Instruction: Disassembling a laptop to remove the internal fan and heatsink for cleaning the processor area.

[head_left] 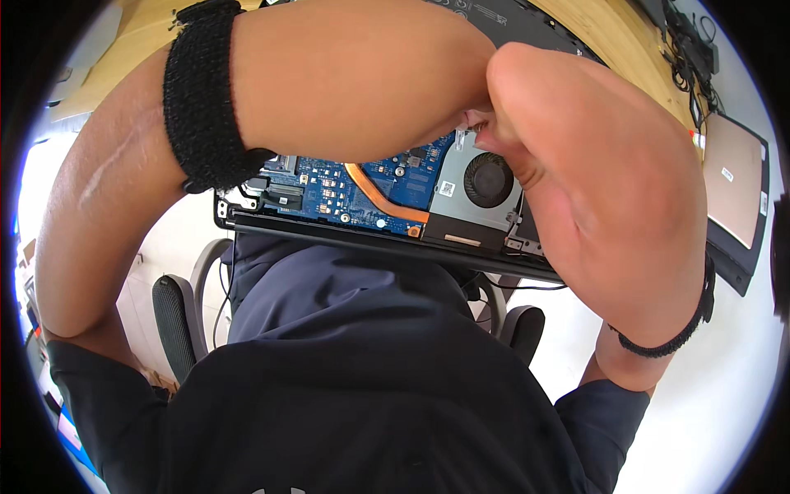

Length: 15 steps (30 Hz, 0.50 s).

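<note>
An opened laptop base (395, 240) lies before me, with a blue circuit board (329, 193), a copper heat pipe (374, 193) and a round black cooling fan (488, 180) exposed. Above the fan my left hand (440, 115) and my right hand (520, 111) meet. The right hand's fingers are curled in. Only a little of the left fingertips shows, and they look pinched together. A small pale, clear-looking piece (461, 138) shows just below the fingertips; I cannot make out what it is or what the fingers hold. My forearms hide much of the laptop's far side.
A wooden table (634, 49) carries the laptop. To the right lies a pinkish flat device (732, 177) over a dark one. Black cables with an adapter (695, 53) sit at the far right. Chair armrests (177, 317) flank my lap below the table edge.
</note>
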### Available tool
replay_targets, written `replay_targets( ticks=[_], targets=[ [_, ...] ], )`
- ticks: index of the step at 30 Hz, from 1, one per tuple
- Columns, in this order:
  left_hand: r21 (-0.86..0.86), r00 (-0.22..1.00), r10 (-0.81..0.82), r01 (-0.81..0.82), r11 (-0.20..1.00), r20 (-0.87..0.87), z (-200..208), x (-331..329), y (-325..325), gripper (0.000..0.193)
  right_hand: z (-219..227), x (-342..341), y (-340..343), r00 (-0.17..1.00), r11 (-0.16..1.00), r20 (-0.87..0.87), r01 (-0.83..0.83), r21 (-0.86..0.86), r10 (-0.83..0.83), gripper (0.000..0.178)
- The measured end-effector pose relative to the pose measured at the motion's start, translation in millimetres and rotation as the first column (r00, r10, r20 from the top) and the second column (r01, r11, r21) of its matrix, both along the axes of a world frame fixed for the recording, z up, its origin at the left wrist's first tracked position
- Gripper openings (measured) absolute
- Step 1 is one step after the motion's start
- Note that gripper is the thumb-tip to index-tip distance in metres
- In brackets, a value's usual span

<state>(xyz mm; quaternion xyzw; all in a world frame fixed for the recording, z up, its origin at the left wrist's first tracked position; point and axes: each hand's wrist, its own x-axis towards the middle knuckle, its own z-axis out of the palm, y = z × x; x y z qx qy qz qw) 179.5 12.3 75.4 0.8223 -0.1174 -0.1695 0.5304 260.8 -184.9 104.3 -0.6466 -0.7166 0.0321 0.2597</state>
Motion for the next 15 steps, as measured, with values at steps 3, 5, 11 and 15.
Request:
replay_targets(
  ticks=[3,5,11,15],
  targets=[
    [-0.017,0.997,-0.070,0.070,0.997,-0.024,4.0,3.6,1.7,0.029,-2.6,4.7,-3.1,1.000,1.000,0.023,-0.011,-0.006,0.011,0.038],
    [0.002,0.997,-0.066,0.067,0.998,-0.048,5.5,3.5,1.7,0.028,-3.8,7.1,-4.5,0.999,1.000,0.037,-0.020,-0.011,0.021,0.039],
    [0.049,0.999,-0.034,0.036,0.998,-0.036,8.2,3.9,-0.1,0.025,-3.6,13.7,-6.1,0.995,0.998,0.089,-0.044,-0.033,0.047,0.040],
    [0.074,0.996,-0.090,0.091,0.993,-0.024,5.3,6.7,2.6,0.022,18.6,5.0,-2.8,0.961,0.983,0.256,-0.062,-0.170,0.104,0.040]
  ],
)
